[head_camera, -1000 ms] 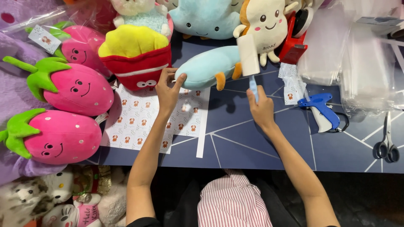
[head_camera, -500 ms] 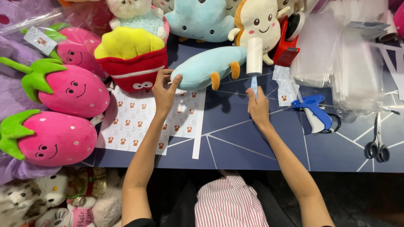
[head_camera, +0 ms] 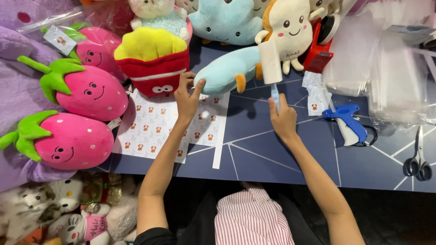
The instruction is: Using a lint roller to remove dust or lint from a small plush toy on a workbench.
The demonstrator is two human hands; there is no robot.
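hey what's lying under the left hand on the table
Under the left hand lie sticker sheets printed with small animal pictures, on the dark blue table. The fingertips reach the light blue plush. The stickers beneath the palm are covered.
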